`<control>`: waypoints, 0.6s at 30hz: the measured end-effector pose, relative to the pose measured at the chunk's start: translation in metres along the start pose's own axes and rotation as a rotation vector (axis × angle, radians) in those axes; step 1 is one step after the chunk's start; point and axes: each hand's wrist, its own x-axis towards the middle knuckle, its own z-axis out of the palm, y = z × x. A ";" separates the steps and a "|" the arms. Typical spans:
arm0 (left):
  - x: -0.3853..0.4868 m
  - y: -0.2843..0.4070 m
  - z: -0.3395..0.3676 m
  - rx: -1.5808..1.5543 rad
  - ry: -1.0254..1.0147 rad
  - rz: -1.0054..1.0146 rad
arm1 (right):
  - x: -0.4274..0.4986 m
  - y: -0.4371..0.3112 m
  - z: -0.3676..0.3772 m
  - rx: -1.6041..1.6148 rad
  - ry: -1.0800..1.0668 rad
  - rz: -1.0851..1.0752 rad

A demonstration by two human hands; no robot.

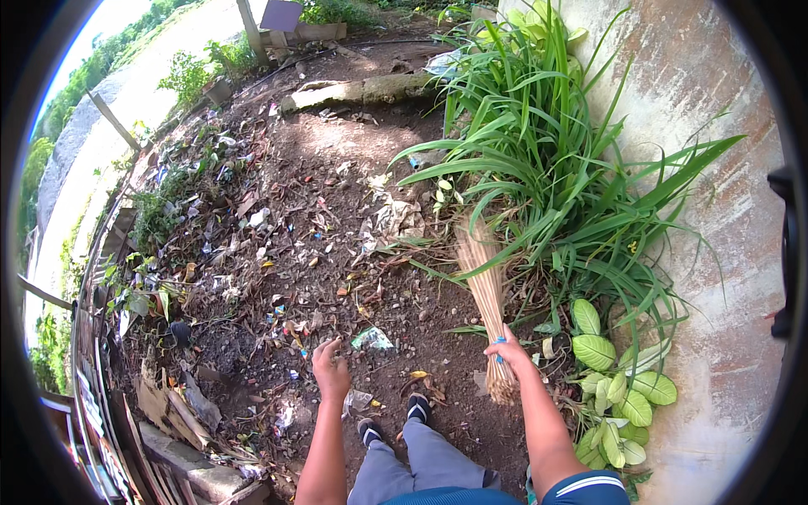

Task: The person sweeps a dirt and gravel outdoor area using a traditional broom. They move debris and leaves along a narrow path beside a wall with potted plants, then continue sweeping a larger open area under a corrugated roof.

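Observation:
My right hand (509, 351) grips a stick broom (485, 278) around its bound handle, just at a blue tie (499, 348). The broom's bristle end points away from me, at the edge of a clump of long green leaves (536, 158) that partly covers it. Over the bare soil, my left hand (331, 366) hangs with its fingers loosely curled and nothing visible in it. A crumpled clear and green plastic wrapper (372, 338) lies on the ground just beyond that hand. Dry leaves and bits of litter (297, 328) are scattered across the dirt ahead.
A weathered concrete wall (707, 303) runs along the right, with a broad-leaved plant (609, 385) at its foot. A log (372, 92) lies across the far ground. To the left are a heap of litter and weeds (183, 189) and a wooden fence (95, 372).

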 end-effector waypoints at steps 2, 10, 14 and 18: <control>-0.002 0.001 -0.005 0.034 0.003 -0.008 | 0.052 0.011 0.027 0.013 0.243 0.129; -0.008 0.004 0.005 0.016 -0.018 -0.126 | 0.067 -0.030 0.073 -0.400 -0.698 -0.113; 0.002 0.007 0.008 -0.006 0.010 -0.109 | 0.014 -0.040 0.047 -0.299 -0.632 -0.207; 0.014 0.003 -0.006 0.004 0.054 -0.063 | 0.024 -0.008 0.058 0.113 -0.177 0.005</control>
